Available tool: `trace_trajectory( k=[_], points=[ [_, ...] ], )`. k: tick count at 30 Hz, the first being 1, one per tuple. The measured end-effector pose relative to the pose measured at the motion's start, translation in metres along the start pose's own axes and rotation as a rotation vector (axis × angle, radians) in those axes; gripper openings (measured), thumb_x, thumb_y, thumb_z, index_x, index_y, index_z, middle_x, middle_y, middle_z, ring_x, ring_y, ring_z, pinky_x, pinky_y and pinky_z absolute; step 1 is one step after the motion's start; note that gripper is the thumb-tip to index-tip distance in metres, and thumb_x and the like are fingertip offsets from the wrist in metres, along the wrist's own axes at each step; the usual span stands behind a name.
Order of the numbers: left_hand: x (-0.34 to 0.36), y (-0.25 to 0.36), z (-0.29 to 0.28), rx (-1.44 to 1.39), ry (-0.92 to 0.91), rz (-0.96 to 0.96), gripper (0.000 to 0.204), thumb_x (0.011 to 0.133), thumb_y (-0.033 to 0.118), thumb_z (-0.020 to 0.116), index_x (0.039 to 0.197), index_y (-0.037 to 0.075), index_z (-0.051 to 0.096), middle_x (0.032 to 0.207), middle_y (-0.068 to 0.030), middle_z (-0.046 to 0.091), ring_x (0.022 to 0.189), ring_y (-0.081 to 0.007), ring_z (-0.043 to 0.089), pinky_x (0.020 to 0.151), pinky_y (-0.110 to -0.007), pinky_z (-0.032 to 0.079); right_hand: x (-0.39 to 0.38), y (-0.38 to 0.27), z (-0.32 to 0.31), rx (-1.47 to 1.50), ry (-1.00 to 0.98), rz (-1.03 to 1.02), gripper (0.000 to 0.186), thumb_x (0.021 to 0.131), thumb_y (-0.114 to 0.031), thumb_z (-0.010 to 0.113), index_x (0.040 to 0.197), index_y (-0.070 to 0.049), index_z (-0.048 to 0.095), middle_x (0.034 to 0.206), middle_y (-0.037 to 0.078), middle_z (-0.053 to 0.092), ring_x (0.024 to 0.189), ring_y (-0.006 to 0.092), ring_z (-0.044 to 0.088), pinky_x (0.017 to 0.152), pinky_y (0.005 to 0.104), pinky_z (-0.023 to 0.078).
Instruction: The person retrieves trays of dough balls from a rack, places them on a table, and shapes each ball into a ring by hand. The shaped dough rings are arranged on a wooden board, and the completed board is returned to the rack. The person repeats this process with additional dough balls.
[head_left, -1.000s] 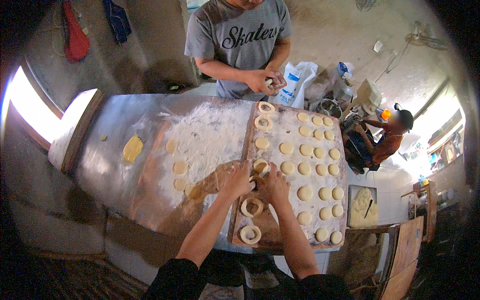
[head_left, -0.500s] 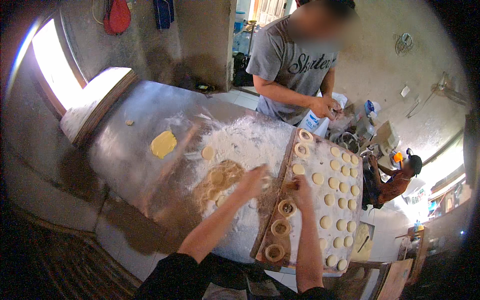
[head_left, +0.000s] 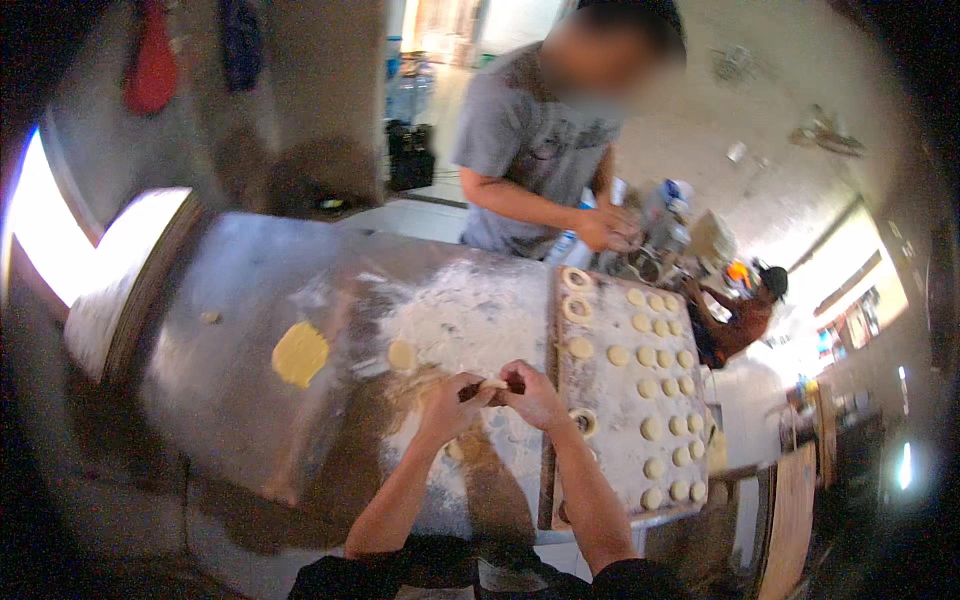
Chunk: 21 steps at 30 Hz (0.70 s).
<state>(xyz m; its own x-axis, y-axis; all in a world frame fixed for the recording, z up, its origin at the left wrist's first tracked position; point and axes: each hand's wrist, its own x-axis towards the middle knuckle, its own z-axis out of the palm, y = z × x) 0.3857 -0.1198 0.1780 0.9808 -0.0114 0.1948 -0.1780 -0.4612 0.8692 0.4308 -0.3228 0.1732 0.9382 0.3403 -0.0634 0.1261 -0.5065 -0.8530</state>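
Observation:
Over the floured part of the metal table, my left hand (head_left: 452, 404) and my right hand (head_left: 534, 398) meet fingertip to fingertip. Pinched between them is a small pale dough piece (head_left: 491, 385), mostly hidden by the fingers. A flat dough round (head_left: 402, 355) lies in the flour to the left of my hands. Another dough round (head_left: 455, 450) shows below my left wrist. On the right, a floured board (head_left: 628, 390) bears rows of several pale dough rounds, and ring-shaped pieces (head_left: 577, 308) line its left side. My right forearm covers part of that edge.
A flat yellow patch (head_left: 300, 354) and a small crumb (head_left: 210, 317) lie on the metal table (head_left: 225, 400). A co-worker in a grey shirt (head_left: 500, 130) stands across the table, hands together. Another person (head_left: 745, 318) sits farther right. A pale curved panel (head_left: 125, 275) rises at the left end.
My right hand has left the board's edge and moved left over the flour. Both hands have come together, now pinching a dough piece. The whole view has shifted.

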Motion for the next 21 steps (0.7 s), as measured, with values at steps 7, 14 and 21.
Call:
trace_trajectory(
  k=[7, 14, 21],
  points=[
    [0.01, 0.054, 0.013, -0.025, -0.083, 0.15, 0.028, 0.072, 0.001, 0.073, 0.1, 0.001, 0.067, 0.088, -0.0129, 0.067, 0.08, -0.0255, 0.065, 0.074, -0.037, 0.053, -0.006, -0.036, -0.004, -0.216, 0.547, -0.388, 0.04, 0.087, -0.019, 0.068, 0.123, -0.006, 0.056, 0.121, 0.017, 0.058, 0.106, 0.0338, 0.054, 0.098, 0.0418, 0.042],
    [0.003, 0.034, 0.071, -0.005, 0.333, 0.133, 0.031, 0.086, 0.013, 0.06, 0.114, 0.0, 0.054, 0.088, -0.0114, 0.061, 0.079, -0.0269, 0.061, 0.074, -0.039, 0.051, -0.039, 0.019, 0.001, 0.973, -0.01, -0.264, 0.037, 0.092, -0.024, 0.061, 0.127, -0.012, 0.054, 0.095, 0.003, 0.056, 0.089, 0.0144, 0.055, 0.079, 0.0308, 0.048],
    [-0.022, 0.045, 0.103, -0.408, 0.068, 0.108, 0.029, 0.097, 0.026, 0.049, 0.111, 0.002, 0.055, 0.083, -0.0092, 0.059, 0.075, -0.0238, 0.058, 0.071, -0.038, 0.05, -0.089, -0.013, -0.031, 0.239, 0.19, 0.012, 0.055, 0.099, -0.05, 0.055, 0.139, -0.013, 0.047, 0.076, 0.006, 0.065, 0.081, 0.018, 0.064, 0.068, 0.0378, 0.052]
  ],
)
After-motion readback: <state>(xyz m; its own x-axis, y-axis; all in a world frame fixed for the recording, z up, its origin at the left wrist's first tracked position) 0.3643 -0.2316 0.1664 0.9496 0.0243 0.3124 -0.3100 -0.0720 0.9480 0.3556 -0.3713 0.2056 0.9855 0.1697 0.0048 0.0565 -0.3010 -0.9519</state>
